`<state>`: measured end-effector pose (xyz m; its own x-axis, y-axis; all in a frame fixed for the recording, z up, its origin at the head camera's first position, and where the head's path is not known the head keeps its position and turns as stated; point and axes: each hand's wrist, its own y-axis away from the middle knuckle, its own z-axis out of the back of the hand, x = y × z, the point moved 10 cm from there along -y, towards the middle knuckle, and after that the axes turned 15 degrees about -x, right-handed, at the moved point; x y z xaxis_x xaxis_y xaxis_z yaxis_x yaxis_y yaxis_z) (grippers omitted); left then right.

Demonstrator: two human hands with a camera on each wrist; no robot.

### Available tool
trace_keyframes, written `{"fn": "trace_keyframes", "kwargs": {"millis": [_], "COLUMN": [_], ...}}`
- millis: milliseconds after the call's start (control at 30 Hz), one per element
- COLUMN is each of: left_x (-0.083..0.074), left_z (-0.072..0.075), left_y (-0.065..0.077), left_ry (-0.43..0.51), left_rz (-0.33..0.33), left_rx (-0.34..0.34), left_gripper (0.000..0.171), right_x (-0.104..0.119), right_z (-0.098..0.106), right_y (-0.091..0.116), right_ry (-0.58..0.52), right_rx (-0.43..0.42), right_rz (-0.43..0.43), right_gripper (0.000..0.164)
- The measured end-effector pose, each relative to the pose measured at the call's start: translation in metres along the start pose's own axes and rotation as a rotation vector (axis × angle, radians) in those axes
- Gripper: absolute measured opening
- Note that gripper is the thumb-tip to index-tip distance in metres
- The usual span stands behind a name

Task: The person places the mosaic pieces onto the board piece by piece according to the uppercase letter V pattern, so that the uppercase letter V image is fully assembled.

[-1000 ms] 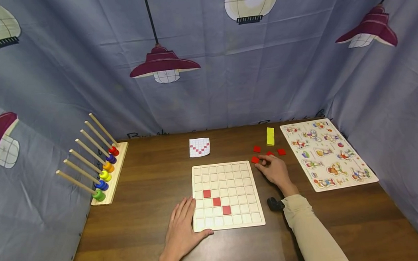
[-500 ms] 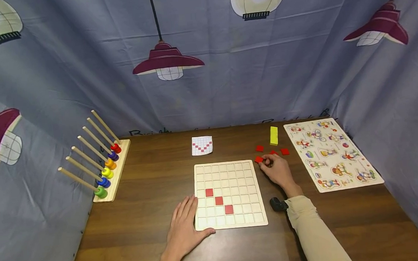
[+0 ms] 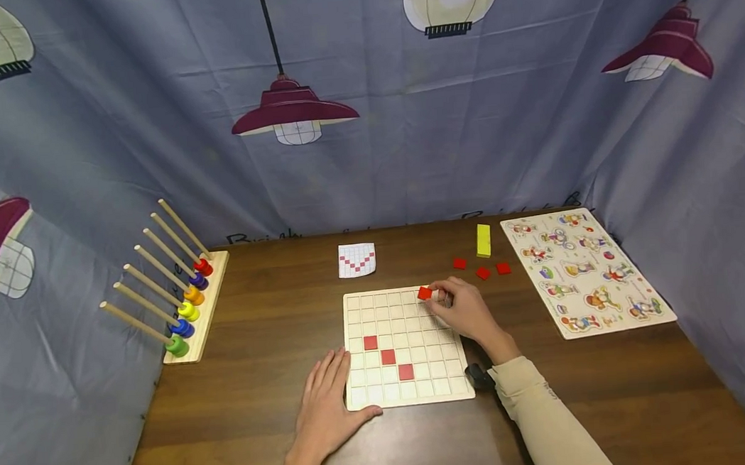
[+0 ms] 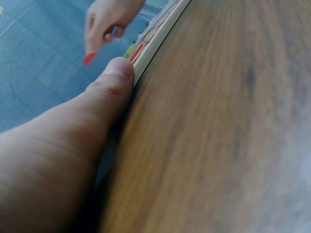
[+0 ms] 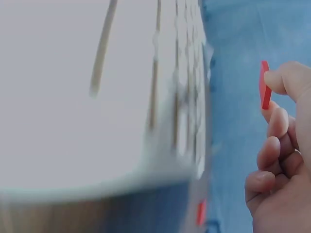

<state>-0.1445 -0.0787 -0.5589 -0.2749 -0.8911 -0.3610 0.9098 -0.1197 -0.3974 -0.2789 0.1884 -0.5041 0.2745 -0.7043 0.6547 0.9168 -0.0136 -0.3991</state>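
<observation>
My right hand (image 3: 463, 312) pinches a red square tile (image 3: 424, 292) between thumb and fingertip, above the upper right part of a pale wooden grid board (image 3: 377, 310). The right wrist view shows the tile (image 5: 264, 85) held up on edge, the other fingers curled. Three red squares lie in the board's cells in a descending diagonal, the lowest one (image 3: 406, 372) near the bottom middle. My left hand (image 3: 326, 409) rests flat on the table at the board's left edge. Its thumb (image 4: 119, 70) touches the board's near corner.
Behind the board lies a white paper card (image 3: 356, 260) printed with a red V pattern. Three loose red tiles (image 3: 483, 273) and a yellow block (image 3: 483, 240) sit at the back right. A picture puzzle board (image 3: 586, 273) lies far right; a peg stand with coloured rings (image 3: 196, 314) stands left.
My right hand has picked up a red tile from the loose group and carried it left over the board's upper right. The left hand has stayed in place.
</observation>
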Motion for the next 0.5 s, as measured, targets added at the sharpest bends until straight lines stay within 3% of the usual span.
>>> {"fn": "trace_keyframes", "kwargs": {"millis": [267, 500], "left_x": [0.006, 0.004], "left_z": [-0.005, -0.008], "left_y": [0.002, 0.002], "left_ry": [-0.026, -0.016], "left_rz": [0.018, -0.003], "left_rx": [0.028, 0.042], "left_gripper": [0.120, 0.117], "right_x": [0.067, 0.093], "right_z": [-0.046, -0.093], "right_y": [0.007, 0.022], "right_ry": [-0.023, 0.075], "right_rx": [0.091, 0.241], "right_rz": [0.146, 0.251], "right_gripper": [0.016, 0.022]}}
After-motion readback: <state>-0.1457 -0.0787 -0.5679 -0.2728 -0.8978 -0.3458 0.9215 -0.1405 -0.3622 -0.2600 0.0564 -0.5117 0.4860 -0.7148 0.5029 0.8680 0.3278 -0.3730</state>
